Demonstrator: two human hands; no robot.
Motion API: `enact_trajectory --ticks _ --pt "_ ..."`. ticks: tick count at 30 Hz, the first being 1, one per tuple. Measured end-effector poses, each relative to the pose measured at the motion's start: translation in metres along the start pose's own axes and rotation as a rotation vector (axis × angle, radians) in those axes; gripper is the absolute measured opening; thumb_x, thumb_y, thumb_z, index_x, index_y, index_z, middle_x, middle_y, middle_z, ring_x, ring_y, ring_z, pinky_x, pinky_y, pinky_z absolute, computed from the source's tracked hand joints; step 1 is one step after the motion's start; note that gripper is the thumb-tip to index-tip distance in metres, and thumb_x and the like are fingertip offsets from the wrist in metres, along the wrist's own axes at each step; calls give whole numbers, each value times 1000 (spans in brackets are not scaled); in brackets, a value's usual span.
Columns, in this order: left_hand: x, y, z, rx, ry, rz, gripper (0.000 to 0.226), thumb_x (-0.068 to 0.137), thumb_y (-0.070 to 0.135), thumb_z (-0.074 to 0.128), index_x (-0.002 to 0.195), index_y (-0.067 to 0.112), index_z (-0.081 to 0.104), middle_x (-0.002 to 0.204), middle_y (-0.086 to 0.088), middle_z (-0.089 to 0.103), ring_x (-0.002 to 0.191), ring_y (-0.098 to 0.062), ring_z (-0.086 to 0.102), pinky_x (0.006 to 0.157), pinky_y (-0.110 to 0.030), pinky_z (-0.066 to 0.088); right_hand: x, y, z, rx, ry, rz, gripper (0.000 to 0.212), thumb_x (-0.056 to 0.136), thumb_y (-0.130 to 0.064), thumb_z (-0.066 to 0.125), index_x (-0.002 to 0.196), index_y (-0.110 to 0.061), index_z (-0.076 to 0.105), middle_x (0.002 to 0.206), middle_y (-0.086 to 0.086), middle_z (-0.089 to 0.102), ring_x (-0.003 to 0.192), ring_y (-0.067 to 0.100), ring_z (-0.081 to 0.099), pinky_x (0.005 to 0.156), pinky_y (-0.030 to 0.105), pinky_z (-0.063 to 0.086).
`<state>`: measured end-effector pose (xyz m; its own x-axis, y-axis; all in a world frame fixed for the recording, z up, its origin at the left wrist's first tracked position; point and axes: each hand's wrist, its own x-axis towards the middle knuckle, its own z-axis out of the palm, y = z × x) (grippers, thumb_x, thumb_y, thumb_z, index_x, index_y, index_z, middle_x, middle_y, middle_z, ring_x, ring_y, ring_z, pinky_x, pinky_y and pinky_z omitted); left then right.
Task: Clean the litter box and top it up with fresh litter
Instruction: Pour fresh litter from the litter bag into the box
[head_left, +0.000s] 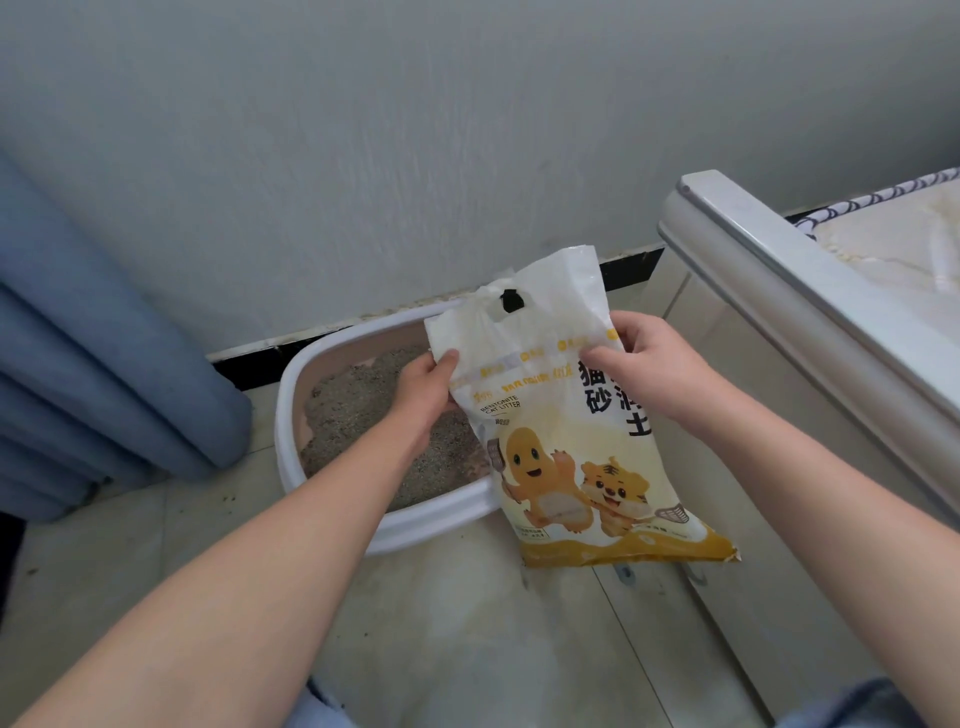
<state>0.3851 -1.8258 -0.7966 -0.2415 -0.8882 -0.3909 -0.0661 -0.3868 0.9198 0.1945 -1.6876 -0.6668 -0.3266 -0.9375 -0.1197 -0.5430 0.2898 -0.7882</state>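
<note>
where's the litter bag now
In the head view the litter bag is right of centre, held near its top by the left hand and right hand, covering the right end of the litter box, left of the white bed frame.

Floor: pale beige glossy tiles with thin grout lines, meeting a black skirting strip at the foot of the wall.
Litter box: a white-rimmed, rounded plastic litter box with pinkish-beige inner walls stands on the tiles, its far rim near the skirting; grey granular litter covers its bottom.
Left side: a blue pleated curtain reaches down to the tiles, just beside the box.
Right side: a white glossy furniture panel stands on the tiles.
Debris: small dark crumbs lie scattered by the curtain's foot.
</note>
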Motion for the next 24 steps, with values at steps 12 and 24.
enact_trajectory --ticks 12,24 --pt "-33 22 -6 52 24 88 12 96 25 66 94 19 76 94 3 78 93 -17 74 89 -37 57 12 0 4 108 14 56 22 87 -40 70 103 -25 70 93 1 76 61 11 62 58 28 50" --pt "-61 61 -37 -14 171 292 16 101 19 58 101 13 73 87 11 74 71 7 69 58 -8 48 23 -18 2 276 281 -31 24 79 -41 80 88 -18 77 82 -3 77 64 4 68 53 19 50"
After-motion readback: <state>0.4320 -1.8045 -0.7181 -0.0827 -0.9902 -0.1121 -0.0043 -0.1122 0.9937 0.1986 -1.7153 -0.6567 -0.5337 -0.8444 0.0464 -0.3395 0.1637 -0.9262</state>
